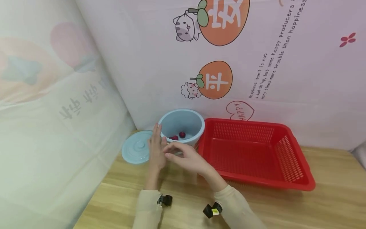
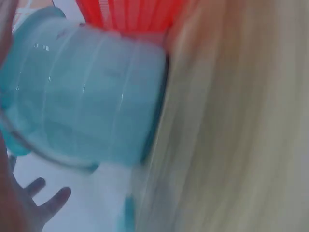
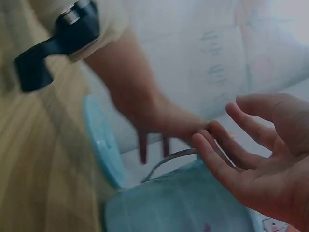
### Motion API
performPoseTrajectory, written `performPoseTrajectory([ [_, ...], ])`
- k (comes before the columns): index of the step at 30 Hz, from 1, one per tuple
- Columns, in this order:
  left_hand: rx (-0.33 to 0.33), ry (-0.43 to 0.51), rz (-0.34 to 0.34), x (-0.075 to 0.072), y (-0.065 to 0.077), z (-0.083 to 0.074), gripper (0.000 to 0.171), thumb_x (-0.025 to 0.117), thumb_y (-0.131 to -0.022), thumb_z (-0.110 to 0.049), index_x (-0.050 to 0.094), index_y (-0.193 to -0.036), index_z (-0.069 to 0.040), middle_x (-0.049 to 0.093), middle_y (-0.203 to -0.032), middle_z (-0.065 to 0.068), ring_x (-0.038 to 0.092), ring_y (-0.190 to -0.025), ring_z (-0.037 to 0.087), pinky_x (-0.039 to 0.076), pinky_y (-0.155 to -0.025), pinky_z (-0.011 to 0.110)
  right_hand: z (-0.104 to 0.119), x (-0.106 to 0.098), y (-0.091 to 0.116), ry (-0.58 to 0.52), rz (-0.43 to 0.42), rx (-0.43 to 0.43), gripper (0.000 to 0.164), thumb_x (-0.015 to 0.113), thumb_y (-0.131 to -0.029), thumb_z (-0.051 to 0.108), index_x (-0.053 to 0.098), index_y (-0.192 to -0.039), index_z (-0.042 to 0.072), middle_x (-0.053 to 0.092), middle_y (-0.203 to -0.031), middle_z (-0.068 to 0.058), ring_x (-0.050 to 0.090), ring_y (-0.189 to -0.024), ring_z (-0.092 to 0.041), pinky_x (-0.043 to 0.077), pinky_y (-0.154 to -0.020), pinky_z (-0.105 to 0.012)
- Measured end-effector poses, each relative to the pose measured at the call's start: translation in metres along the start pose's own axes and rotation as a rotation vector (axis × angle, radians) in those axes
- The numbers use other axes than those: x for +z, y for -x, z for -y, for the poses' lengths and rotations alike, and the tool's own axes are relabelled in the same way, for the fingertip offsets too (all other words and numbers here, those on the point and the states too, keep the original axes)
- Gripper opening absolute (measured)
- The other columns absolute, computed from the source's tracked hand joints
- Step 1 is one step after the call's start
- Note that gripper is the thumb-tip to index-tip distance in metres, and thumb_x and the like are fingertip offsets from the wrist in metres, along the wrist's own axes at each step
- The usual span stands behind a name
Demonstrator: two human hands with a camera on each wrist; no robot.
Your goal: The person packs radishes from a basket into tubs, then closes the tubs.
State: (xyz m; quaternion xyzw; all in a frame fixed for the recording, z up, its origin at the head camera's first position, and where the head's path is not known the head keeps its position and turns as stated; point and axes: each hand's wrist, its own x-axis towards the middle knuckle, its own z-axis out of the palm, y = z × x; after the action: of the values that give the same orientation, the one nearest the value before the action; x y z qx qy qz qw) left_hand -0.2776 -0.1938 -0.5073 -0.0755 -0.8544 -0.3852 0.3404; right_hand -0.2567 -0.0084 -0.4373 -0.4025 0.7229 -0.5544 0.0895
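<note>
A light blue bucket (image 1: 183, 117) stands by the back wall, its mouth uncovered. A few dark red round fruits (image 1: 182, 135) lie inside; their kind is too small to tell. My left hand (image 1: 156, 149) is raised at the bucket's near left side with its fingers extended. From the right, my right hand (image 1: 187, 158) reaches across in front of the bucket, fingers loosely bent. In the right wrist view its fingertips (image 3: 200, 140) meet or overlap the left hand (image 3: 164, 116); whether they touch is unclear. The bucket's curved handle (image 3: 166, 158) hangs near the hands. Neither hand visibly holds anything.
A round blue lid (image 1: 132, 149) lies on the wooden table (image 1: 114, 197), left of the bucket and partly behind the left hand. To the right sits a large red slotted basket (image 1: 243, 156). Printed white sheets (image 1: 160, 63) hang behind and at the left.
</note>
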Motion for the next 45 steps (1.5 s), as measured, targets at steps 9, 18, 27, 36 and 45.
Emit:
performPoseTrajectory([
  [9, -0.353, -0.413, 0.341, -0.083, -0.016, 0.072, 0.077, 0.042, -0.109, -0.054, 0.029, -0.164, -0.002, 0.014, -0.170, 0.031, 0.016, -0.149, 0.061, 0.025, -0.115, 0.077, -0.025, 0.048, -0.053, 0.289, 0.152, 0.108, 0.058, 0.062, -0.107, 0.029, 0.045, -0.158, 0.006, 0.051, -0.158, -0.016, 0.045, -0.147, -0.035, 0.038, -0.120, -0.048],
  [18, -0.584, -0.501, 0.579, -0.093, 0.000, 0.121, 0.087, 0.040, -0.108, -0.056, 0.014, -0.166, 0.002, 0.000, -0.168, 0.038, 0.006, -0.151, 0.064, 0.016, -0.120, 0.074, -0.082, 0.103, -0.096, 0.394, 0.138, 0.374, 0.074, 0.056, -0.107, 0.033, 0.025, -0.166, 0.002, 0.025, -0.166, -0.035, 0.008, -0.156, -0.053, 0.018, -0.127, -0.058],
  [27, -0.604, -0.494, 0.520, -0.078, -0.010, 0.113, 0.081, 0.039, -0.109, -0.053, 0.017, -0.167, -0.001, 0.001, -0.169, 0.037, 0.004, -0.154, 0.059, 0.016, -0.121, 0.073, -0.082, 0.097, -0.109, 0.434, 0.122, 0.455, 0.070, 0.057, -0.105, 0.032, 0.034, -0.160, -0.005, 0.035, -0.164, -0.031, 0.010, -0.156, -0.054, 0.013, -0.127, -0.061],
  [36, -0.577, -0.391, 0.413, -0.070, -0.010, 0.127, 0.079, 0.044, -0.107, -0.047, 0.021, -0.164, 0.002, 0.003, -0.166, 0.039, 0.002, -0.150, 0.060, 0.012, -0.119, 0.072, -0.084, 0.082, -0.121, 0.177, 0.044, 0.460, 0.073, 0.059, -0.104, 0.031, 0.030, -0.163, -0.002, 0.031, -0.167, -0.026, 0.026, -0.156, -0.044, 0.029, -0.124, -0.054],
  [45, -0.557, -0.278, 0.351, -0.097, 0.001, 0.124, 0.074, 0.053, -0.104, -0.032, 0.027, -0.158, 0.011, 0.006, -0.163, 0.043, 0.003, -0.148, 0.063, 0.008, -0.118, 0.074, -0.079, 0.098, -0.114, -0.179, -0.100, 0.458, 0.064, 0.066, -0.104, 0.026, 0.041, -0.161, 0.007, 0.031, -0.168, -0.024, 0.028, -0.155, -0.041, 0.031, -0.122, -0.056],
])
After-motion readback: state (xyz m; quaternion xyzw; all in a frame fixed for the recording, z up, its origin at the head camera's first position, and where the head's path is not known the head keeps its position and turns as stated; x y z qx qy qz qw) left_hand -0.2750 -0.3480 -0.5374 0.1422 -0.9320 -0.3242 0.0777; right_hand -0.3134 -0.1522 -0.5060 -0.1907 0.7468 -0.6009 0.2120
